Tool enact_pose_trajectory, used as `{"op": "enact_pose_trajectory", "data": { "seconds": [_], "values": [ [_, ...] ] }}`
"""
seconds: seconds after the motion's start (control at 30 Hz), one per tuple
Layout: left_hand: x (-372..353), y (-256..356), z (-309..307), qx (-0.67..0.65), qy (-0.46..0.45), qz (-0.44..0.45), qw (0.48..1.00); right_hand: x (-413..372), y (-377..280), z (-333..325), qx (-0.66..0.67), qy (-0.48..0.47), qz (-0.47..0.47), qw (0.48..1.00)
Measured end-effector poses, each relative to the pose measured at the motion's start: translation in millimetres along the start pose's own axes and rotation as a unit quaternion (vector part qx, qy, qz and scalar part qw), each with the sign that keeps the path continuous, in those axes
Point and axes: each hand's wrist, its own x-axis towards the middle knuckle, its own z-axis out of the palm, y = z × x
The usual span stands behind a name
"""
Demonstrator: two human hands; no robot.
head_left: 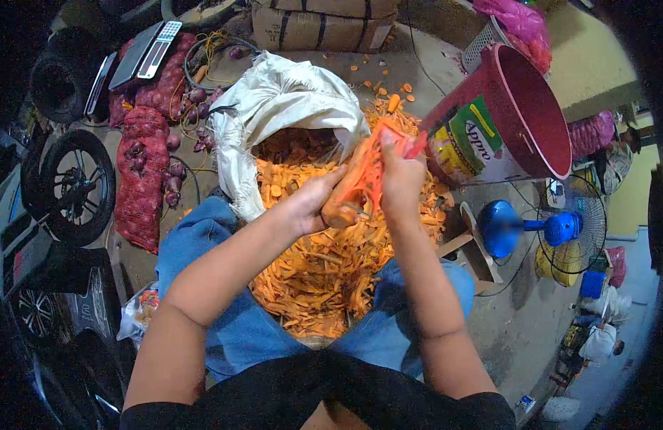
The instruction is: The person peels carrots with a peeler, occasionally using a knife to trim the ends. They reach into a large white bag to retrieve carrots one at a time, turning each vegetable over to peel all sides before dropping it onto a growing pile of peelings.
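My left hand (311,202) grips an orange carrot (348,197) by its lower end, holding it tilted over a heap of carrot peelings (324,272) between my knees. My right hand (401,179) is shut on a red-handled peeler (410,147) pressed against the carrot's upper side, and a strip of peel hangs from it. Behind the carrot a white sack (281,107) stands open with its rim rolled down; dark contents show inside.
A tilted red bucket (521,115) with a printed label lies at right. Red mesh bags of onions (141,172) and a scale (149,50) sit at left, beside a motorbike wheel (73,186). A blue fan (553,229) stands at right, cardboard boxes (320,25) behind.
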Motion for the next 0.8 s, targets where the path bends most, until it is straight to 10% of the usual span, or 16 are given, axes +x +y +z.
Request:
{"op": "enact_pose_trajectory", "data": {
  "seconds": [0.17, 0.33, 0.5, 0.57, 0.7, 0.8],
  "values": [
    [-6.2, 1.8, 8.8, 0.018, -0.001, -0.017, 1.0, 2.2, 21.1, -6.6, -0.122, 0.005, -0.108, 0.987],
    [-22.0, -9.5, 18.2, 0.19, -0.069, -0.078, 0.976, 80.4, 37.9, -70.0, -0.205, 0.274, -0.114, 0.932],
    [-9.9, 3.2, 6.1, 0.043, 0.005, -0.06, 0.997, 39.9, -5.6, -36.0, 0.085, 0.121, -0.034, 0.988],
    [2.6, 3.4, -3.7, 0.028, 0.004, -0.045, 0.999, 21.7, 6.8, -22.0, -0.123, 0.056, -0.099, 0.986],
    [-5.2, 4.3, 5.3, 0.086, 0.015, -0.027, 0.996, -6.9, 5.5, -0.9, -0.118, -0.024, -0.14, 0.983],
    [-14.1, 4.9, 9.1, 0.152, -0.01, -0.036, 0.988, 34.7, 34.7, -21.3, -0.134, 0.119, -0.191, 0.965]
  ]
}}
